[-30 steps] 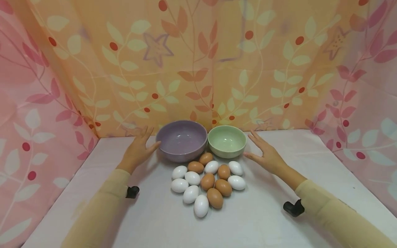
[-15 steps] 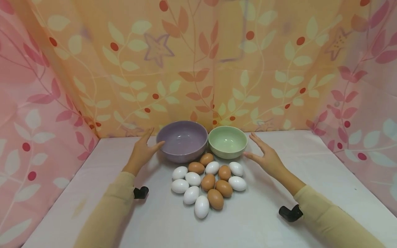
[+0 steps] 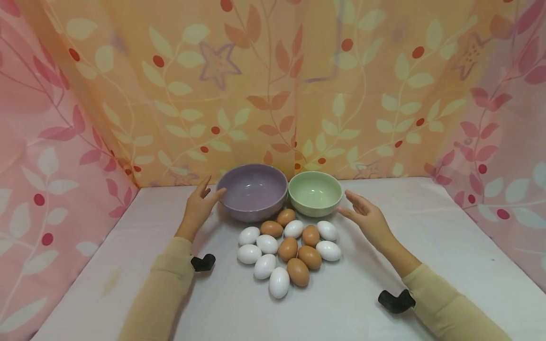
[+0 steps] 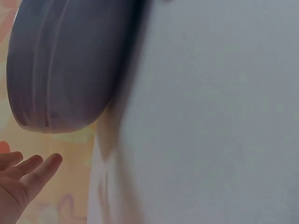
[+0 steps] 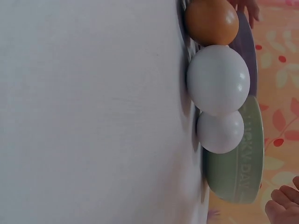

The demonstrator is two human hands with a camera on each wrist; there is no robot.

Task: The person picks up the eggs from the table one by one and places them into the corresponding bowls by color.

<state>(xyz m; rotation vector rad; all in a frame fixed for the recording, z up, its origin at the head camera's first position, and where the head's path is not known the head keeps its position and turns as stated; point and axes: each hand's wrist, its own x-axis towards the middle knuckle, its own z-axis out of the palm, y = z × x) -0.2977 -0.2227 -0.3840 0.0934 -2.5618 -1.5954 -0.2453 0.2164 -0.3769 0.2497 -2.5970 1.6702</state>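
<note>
A large purple bowl point(image 3: 251, 215) and a smaller green bowl point(image 3: 315, 209) stand side by side at the back of the table. My left hand point(image 3: 197, 210) is at the purple bowl's left side, fingers loose and holding nothing. The left wrist view shows a gap between those fingers point(image 4: 42, 172) and the bowl point(image 4: 60, 70). To the right of the green bowl is my right hand point(image 3: 371, 225), its fingers slightly bent around nothing. In front of the bowls lie several white eggs point(image 3: 279, 282) and several brown eggs point(image 3: 298, 272), grouped closely together.
A white cloth point(image 3: 341, 308) covers the table. Behind it hangs an orange leaf-patterned curtain point(image 3: 273, 85), with pink patterned curtains point(image 3: 55, 180) at the sides. A black camera mount point(image 3: 396, 301) sticks out from each sleeve.
My left hand and forearm have shifted slightly to the right, toward the purple bowl. My right hand's fingers have bent a little more. Bowls and eggs keep their arrangement.
</note>
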